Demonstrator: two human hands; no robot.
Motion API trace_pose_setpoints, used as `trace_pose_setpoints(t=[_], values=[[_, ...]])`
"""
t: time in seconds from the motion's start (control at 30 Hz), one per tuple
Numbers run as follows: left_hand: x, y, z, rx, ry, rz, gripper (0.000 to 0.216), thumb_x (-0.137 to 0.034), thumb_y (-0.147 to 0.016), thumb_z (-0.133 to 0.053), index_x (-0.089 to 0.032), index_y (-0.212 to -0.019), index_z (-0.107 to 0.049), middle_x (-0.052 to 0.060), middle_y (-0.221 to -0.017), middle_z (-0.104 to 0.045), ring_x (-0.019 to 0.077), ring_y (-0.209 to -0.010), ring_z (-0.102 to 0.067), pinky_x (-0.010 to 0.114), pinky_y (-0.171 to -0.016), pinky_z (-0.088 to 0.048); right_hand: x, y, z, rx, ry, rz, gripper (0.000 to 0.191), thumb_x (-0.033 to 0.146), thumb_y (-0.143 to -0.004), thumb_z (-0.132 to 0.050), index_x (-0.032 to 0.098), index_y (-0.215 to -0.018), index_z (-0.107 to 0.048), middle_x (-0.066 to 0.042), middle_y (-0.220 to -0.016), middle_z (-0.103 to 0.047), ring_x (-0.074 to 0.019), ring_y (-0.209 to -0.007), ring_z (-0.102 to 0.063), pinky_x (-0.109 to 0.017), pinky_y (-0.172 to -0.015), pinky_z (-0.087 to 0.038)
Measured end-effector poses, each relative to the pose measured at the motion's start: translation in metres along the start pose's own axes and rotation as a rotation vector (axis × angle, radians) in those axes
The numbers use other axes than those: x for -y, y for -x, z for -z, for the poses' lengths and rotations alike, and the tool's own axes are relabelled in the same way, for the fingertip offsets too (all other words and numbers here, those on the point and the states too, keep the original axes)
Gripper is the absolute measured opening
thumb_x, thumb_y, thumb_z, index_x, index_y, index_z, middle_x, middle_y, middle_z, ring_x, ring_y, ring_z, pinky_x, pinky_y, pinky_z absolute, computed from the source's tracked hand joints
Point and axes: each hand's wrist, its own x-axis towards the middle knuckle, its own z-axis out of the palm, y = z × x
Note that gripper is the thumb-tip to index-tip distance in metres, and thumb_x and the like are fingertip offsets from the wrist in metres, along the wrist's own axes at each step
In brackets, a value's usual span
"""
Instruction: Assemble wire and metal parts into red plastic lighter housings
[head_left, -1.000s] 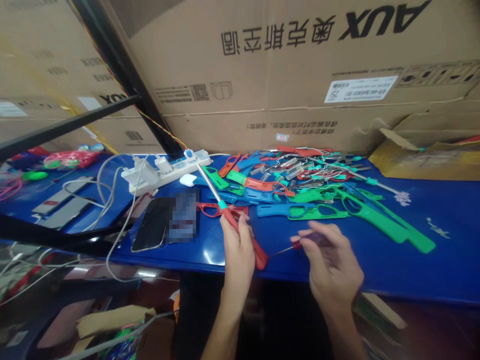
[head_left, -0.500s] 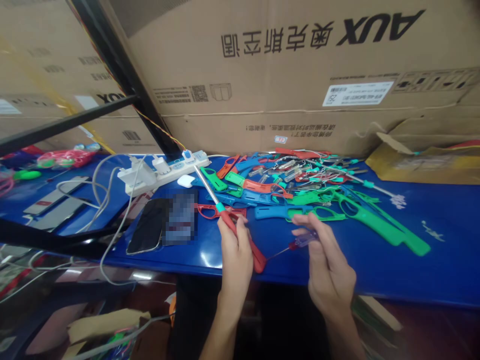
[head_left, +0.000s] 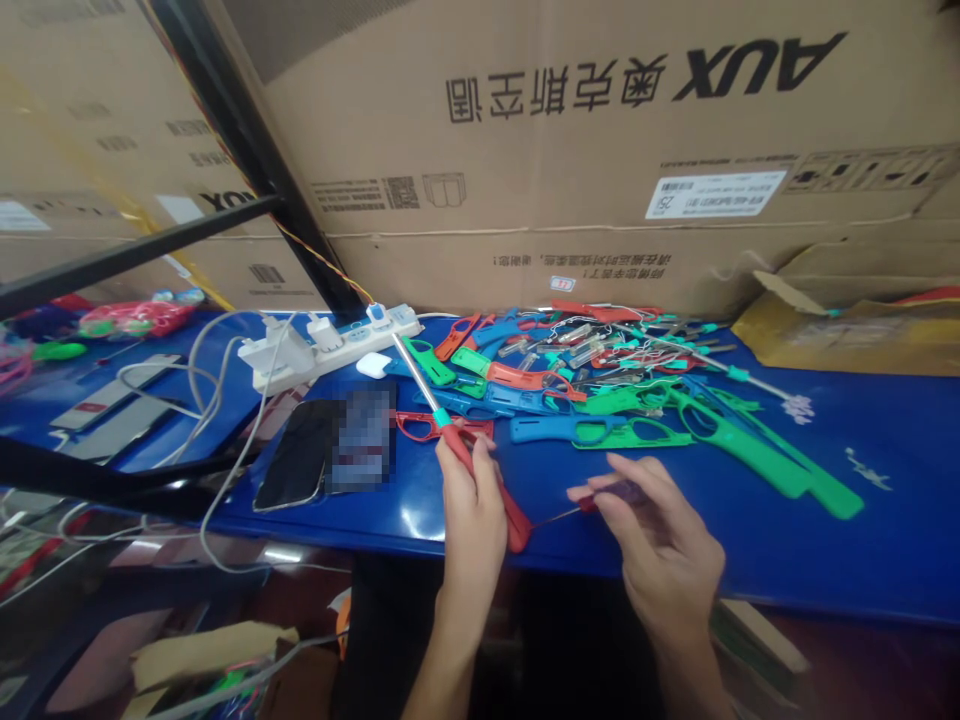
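Observation:
My left hand is wrapped round the red handle of a long-necked gas lighter, whose metal tube points up and left. In my right hand is a screwdriver with a dark, partly see-through handle, pinched between thumb and fingers. Its thin shaft reaches left to the butt end of the red handle; whether the tip sits in a hole there, I cannot tell. Behind my hands lie a blue handle shell and a large green handle shell.
A heap of lighter parts spreads along the back of the blue table. To the left are a power strip with chargers and cables, and a dark phone. An open carton stands back right, before large cardboard boxes.
My right hand has turned and dropped slightly, its fingers shifting round the screwdriver handle, which now lies flatter. The left hand and the red lighter have stayed almost still.

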Motion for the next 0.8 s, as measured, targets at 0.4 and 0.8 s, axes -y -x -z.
trace_pose_setpoints(t=[0.4, 0.8], values=[[-0.0063, 0.0, -0.0005, -0.012, -0.023, 0.029, 0.02, -0.041, -0.102, -0.048, -0.021, -0.098, -0.049, -0.004, -0.074, -0.051, 0.0108, -0.059, -0.051, 0.021, -0.057, -0.045, 0.0018, 0.0019, -0.0004, -0.061, 0.037, 0.054, 0.033, 0.016, -0.096, -0.064, 0.031, -0.124, -0.071, -0.001, -0.09, -0.073, -0.0165, -0.071, -0.073, -0.029, -0.06, -0.062], [-0.0061, -0.0026, 0.0011, 0.005, -0.009, 0.019, 0.023, -0.044, -0.101, -0.05, -0.021, -0.098, -0.05, -0.003, -0.075, -0.053, 0.0107, -0.06, -0.052, 0.021, -0.057, -0.046, 0.0038, 0.0005, 0.0001, 0.036, 0.011, -0.009, 0.04, 0.014, -0.101, -0.053, 0.033, -0.134, -0.065, -0.002, -0.105, -0.077, -0.0202, -0.094, -0.075, -0.039, -0.083, -0.063]])
